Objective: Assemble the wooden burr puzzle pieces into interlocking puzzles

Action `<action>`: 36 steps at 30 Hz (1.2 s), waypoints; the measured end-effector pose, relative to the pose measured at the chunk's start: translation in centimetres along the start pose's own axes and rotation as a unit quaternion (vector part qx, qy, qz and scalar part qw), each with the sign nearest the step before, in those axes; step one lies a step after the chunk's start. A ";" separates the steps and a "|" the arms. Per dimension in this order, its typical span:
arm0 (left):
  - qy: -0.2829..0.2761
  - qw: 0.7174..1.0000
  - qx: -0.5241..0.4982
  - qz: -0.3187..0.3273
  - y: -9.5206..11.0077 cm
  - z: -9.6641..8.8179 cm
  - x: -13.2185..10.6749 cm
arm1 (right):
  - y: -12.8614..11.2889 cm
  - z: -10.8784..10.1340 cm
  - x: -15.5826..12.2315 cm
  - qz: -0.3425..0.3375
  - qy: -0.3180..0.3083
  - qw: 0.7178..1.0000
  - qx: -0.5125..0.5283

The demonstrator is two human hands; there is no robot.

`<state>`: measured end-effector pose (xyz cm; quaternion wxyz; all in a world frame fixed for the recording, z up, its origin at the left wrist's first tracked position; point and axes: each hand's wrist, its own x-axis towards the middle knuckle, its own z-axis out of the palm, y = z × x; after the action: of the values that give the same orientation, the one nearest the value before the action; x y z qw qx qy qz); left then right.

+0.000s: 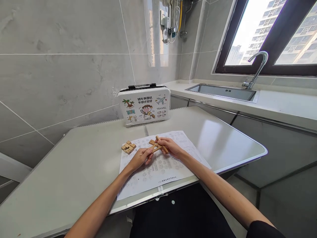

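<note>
Above a printed sheet of diagrams (138,180), my two hands meet over several notched wooden puzzle sticks (156,148). My left hand (141,158) pinches the near left end of one stick between thumb and fingers. Wrapped around the crossing sticks from the other side is my right hand (170,147), its thumb on a stick that tilts up toward the wall. The fingers partly hide how the sticks fit together. To the left of my hands, a small cluster of wooden blocks (128,147) rests on the paper's far left corner.
A white cartoon-printed case (146,107) stands at the back of the folding table (81,172), against the wall. On the right are a counter with a sink (223,91) and a tap (257,67) below a window.
</note>
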<state>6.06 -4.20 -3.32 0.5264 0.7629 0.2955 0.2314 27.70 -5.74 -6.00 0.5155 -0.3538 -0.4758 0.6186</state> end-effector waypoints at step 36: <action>-0.031 0.993 -0.118 0.000 -0.6 0.1 0.1 | 1.0 -0.1 0.2 -0.008 -0.061 0.986 0.153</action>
<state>6.08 -4.07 -3.98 0.6218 0.7023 0.2496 0.2405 27.40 -5.51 -6.95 0.5382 -0.2283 -0.4086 0.7009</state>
